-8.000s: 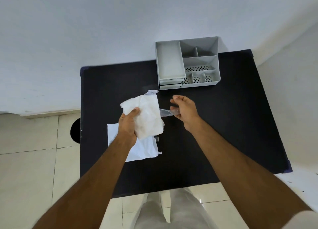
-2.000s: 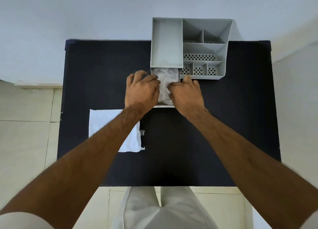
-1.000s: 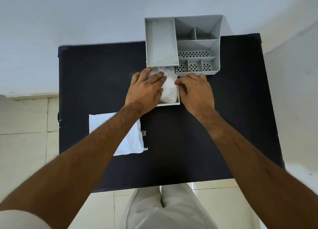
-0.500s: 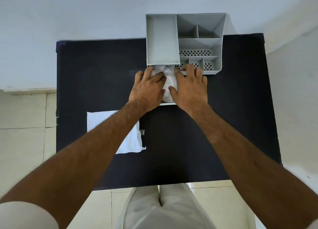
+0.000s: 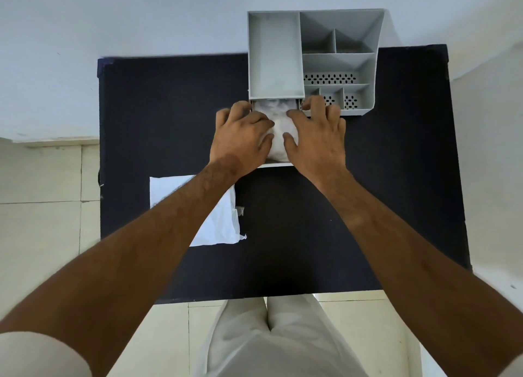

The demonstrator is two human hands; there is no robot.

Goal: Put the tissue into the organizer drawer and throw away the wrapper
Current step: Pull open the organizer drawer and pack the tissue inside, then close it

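Two bare hands press down side by side on a wad of white tissue point(image 5: 278, 139) just above the centre of the frame. That tissue sits in an open drawer point(image 5: 276, 164), pulled toward the viewer from the bottom of a grey plastic organizer point(image 5: 311, 62) at the upper middle. Its near part bulges above the drawer's low white front edge.

Fingers of the left hand point(image 5: 242, 139) are spread and flat on the tissue's left side. Those of the right hand point(image 5: 315, 137) are spread too, thumb and first finger on the tissue, the others reaching over the organizer's front edge. Neither hand grips anything.

An empty wrapper point(image 5: 220, 221), thin and white, lies flat on the black table point(image 5: 368, 207) at the lower left of centre, partly hidden under the left forearm.

Tissue like this looks very light and soft, so it probably squashes easily and springs back; flat palms from above suit it better than a pinch, which could tear a sheet. Crinkly and almost weightless, the wrapper would likely slide on the table, so its torn right edge seems the easiest spot to pick up.
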